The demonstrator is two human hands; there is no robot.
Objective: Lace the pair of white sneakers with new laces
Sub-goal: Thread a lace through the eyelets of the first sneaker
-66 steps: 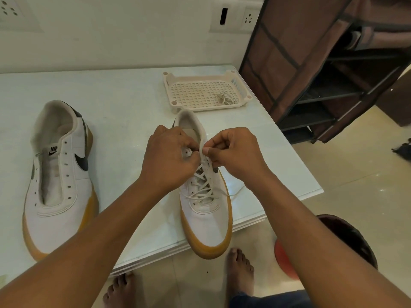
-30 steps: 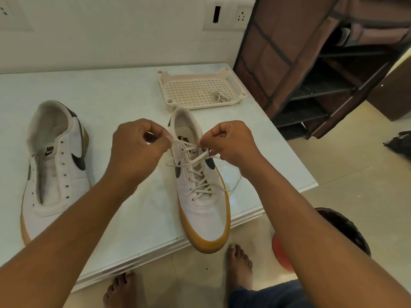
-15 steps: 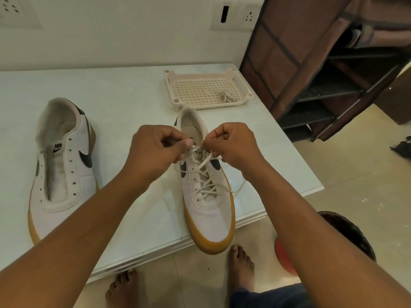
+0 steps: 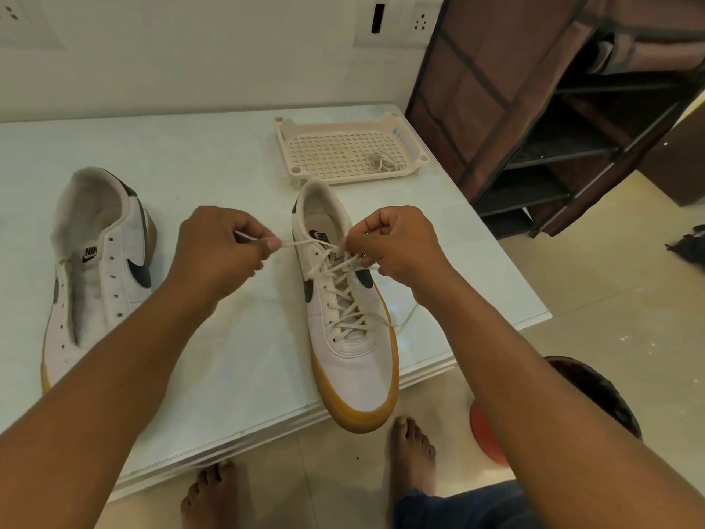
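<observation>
Pinching 1 end of the lace between thumb and curled fingers of the left hand, holding it taut toward 9 o'clock from the upper eyelets. Gripping the other end in the clenched right hand, at 3 o'clock of the tongue. Lying on the table at 5 o'clock, toe overhanging the near edge: the laced sneaker. Resting at 9 o'clock, well apart, laceless: the 2nd sneaker. Sitting at 12 o'clock, just beside the laced heel: a perforated tray holding a bundled lace.
</observation>
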